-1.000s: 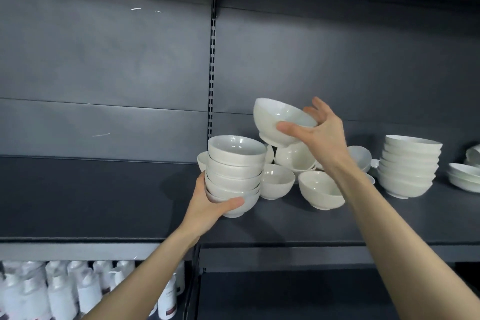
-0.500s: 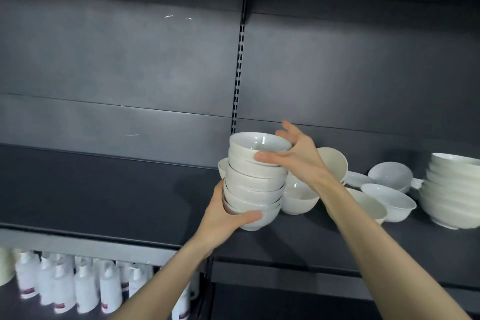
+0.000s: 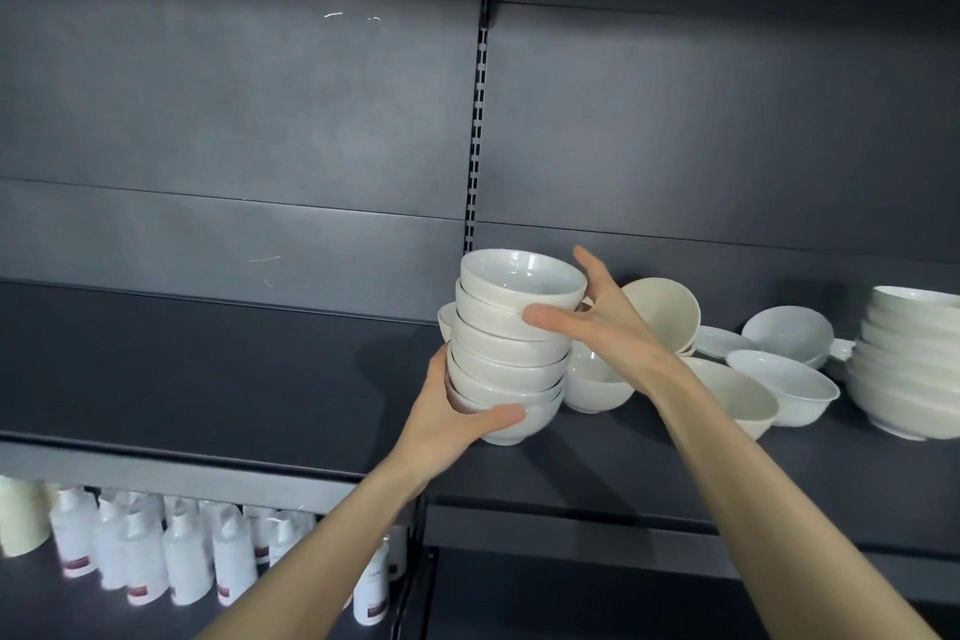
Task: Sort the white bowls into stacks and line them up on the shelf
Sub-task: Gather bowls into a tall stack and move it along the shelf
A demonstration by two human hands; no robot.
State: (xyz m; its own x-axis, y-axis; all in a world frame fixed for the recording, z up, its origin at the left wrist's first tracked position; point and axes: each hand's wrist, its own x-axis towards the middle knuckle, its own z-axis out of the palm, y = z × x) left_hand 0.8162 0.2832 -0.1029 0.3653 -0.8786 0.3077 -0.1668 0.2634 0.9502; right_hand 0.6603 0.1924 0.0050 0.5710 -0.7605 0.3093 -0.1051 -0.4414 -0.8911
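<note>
So the stack [image 3: 506,359] of small bowls is near the shelf's [image 3: 208,369] front edge, about midway along. The left hand [image 3: 447,411] cups the bottom bowl, thumb wrapped round the front, basically taking the weight. The right hand [image 3: 602,327] clamps the top two, thumb in front and fingers behind, probably so the tower doesn't lean. Can't tell if its foot touches the shelf. Loose bowls [image 3: 779,390] lie just right of it, and a wider stack [image 3: 914,379] is at the right end, so it looks like sorting by size.
</note>
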